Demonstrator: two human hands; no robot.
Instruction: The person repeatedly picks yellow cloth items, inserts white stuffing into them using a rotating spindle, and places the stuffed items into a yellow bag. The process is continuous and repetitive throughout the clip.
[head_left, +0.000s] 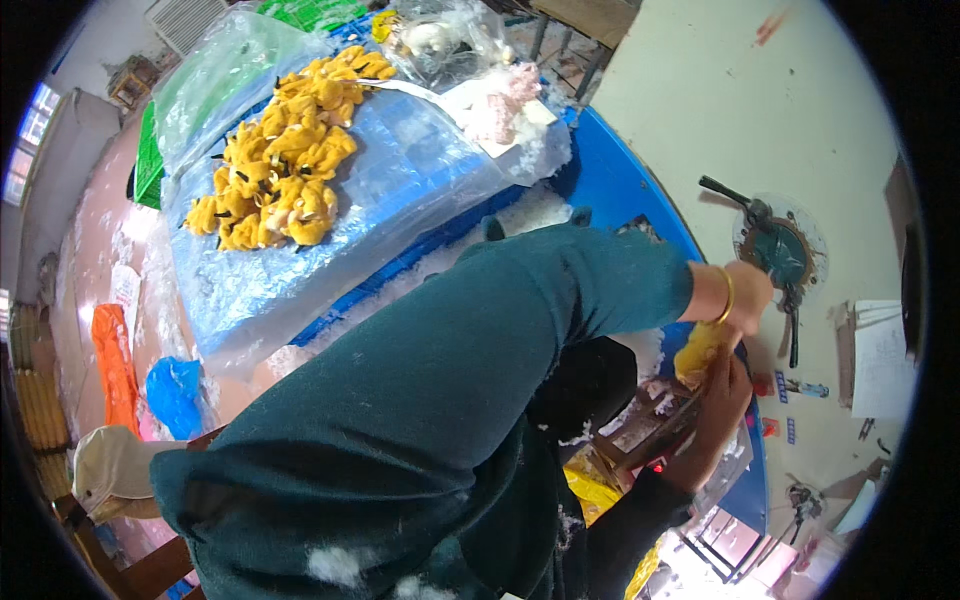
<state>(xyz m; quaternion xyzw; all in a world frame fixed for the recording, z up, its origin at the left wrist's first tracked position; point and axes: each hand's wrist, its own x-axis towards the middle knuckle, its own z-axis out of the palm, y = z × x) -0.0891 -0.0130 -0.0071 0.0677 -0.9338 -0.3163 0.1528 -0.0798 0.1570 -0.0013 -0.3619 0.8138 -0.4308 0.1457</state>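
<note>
A yellow plush piece (700, 356) is held between my two hands, beside the edge of a cream machine panel. My left hand (748, 296), below a gold bangle, is closed around the upper part of the piece. From below, my right hand (722, 402) has its fingers pressed together against the plush; the fingertips are partly hidden. Just above my left hand, a round greenish plate (778, 252) with dark levers is set in the panel (690, 90). Several yellow plush pieces (290, 150) with black bits lie heaped at the upper left.
The heap rests on a blue surface (400, 150) under clear plastic. White fluff (545, 150) and a clear bag (450, 50) lie at its far end. Papers (880, 365) and a marker-like tube (806, 389) are on the panel. Orange (115, 365) and blue bags (175, 395) lie at left.
</note>
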